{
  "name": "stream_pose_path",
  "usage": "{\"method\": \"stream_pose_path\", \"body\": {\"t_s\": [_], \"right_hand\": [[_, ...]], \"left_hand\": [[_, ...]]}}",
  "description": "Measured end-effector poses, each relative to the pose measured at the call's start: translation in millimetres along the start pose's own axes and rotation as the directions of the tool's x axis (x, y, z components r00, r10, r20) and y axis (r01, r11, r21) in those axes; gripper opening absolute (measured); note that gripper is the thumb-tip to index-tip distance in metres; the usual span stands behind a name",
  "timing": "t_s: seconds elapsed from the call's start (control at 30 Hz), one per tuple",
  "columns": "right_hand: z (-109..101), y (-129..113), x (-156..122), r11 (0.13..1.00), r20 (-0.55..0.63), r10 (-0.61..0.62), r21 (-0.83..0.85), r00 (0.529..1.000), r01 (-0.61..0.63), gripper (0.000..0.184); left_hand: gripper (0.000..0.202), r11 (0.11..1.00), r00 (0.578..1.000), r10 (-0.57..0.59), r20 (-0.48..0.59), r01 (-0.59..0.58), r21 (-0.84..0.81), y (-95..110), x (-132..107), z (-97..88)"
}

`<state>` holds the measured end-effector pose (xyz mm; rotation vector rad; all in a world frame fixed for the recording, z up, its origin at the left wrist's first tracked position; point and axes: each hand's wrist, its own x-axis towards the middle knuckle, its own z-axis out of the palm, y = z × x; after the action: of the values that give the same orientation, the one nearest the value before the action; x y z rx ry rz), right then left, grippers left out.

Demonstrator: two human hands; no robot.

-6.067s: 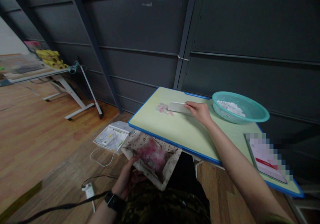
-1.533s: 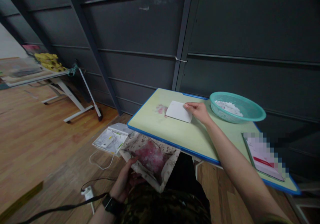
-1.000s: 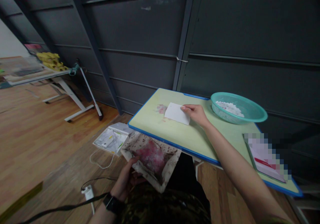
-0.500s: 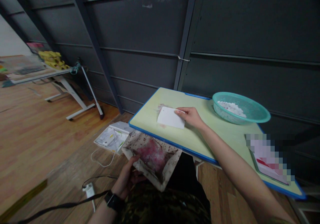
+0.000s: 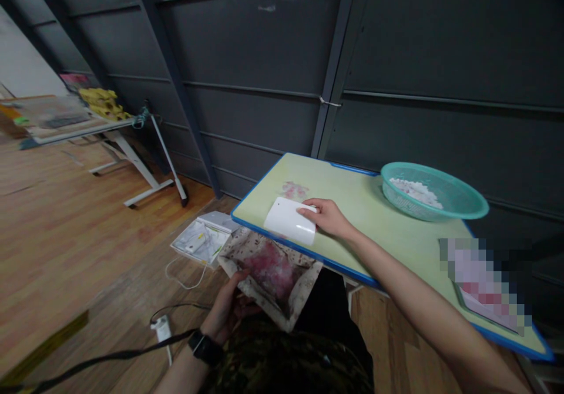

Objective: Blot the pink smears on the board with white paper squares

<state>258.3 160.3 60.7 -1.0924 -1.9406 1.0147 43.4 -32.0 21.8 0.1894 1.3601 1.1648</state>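
Note:
My right hand (image 5: 329,216) grips the right end of a white plastic scraper (image 5: 287,221), a flat sheet with a small hole in one corner. The scraper bends slightly against the yellow tabletop (image 5: 352,206), close to its blue front edge. Behind it lies a patch of pink residue (image 5: 294,190). Under that edge, my left hand (image 5: 232,301) holds a patterned cloth-lined open container (image 5: 304,294) by its near left side, thumb over the rim. Pink and whitish powder or crumbs (image 5: 271,269) lie inside it.
A green basket (image 5: 462,206) holding white bits (image 5: 416,192) stands at the table's back right. A pixelated tablet-like object (image 5: 489,291) lies at the right end. Below left are an open white box (image 5: 200,241) and a power strip (image 5: 162,329). A dark panel wall (image 5: 251,41) rises behind.
My right hand has drawn the scraper toward the front edge and left, uncovering more of the pink patch. My left hand keeps the container under the edge. The view has shifted slightly.

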Motion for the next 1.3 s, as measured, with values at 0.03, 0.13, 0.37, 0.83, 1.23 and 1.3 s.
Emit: {"method": "stream_pose_path", "body": {"t_s": [0.03, 0.13, 0.37, 0.83, 1.23, 1.3], "right_hand": [[2.8, -1.1, -1.2, 1.0, 0.026, 0.0, 0.021, 1.0, 0.0, 0.043], [8.8, -5.1, -3.6, 0.996, 0.106, -0.022, 0.09, 0.994, 0.012, 0.042], [-27.8, -0.3, 10.7, 0.995, -0.196, -0.062, 0.069, 0.979, 0.077, 0.048], [-73.2, 35.3, 21.9, 0.909, -0.417, -0.25, -0.412, 0.874, 0.064, 0.032], [-66.0, 29.8, 21.8, 0.951, -0.331, -0.203, -0.289, 0.921, 0.106, 0.032], [-67.2, 27.6, 21.1, 0.955, -0.319, -0.191, -0.278, 0.928, 0.101, 0.032]], "left_hand": [[0.018, 1.0, 1.0, -0.005, 0.011, 0.005, -0.008, 0.0, 1.0, -0.8], [0.019, 0.999, 0.999, -0.025, 0.046, 0.027, -0.028, -0.6, 4.4, -3.7], [0.019, 1.0, 0.999, -0.002, 0.041, 0.003, -0.016, -4.3, 8.1, -8.0], [0.027, 1.0, 0.998, -0.014, 0.066, 0.012, 0.025, -6.2, 11.2, -10.5], [0.026, 0.999, 0.997, -0.037, 0.061, 0.038, -0.003, -2.6, 4.7, -5.4], [0.027, 0.999, 0.997, -0.039, 0.06, 0.039, 0.006, -2.1, 3.7, -5.1]]}}
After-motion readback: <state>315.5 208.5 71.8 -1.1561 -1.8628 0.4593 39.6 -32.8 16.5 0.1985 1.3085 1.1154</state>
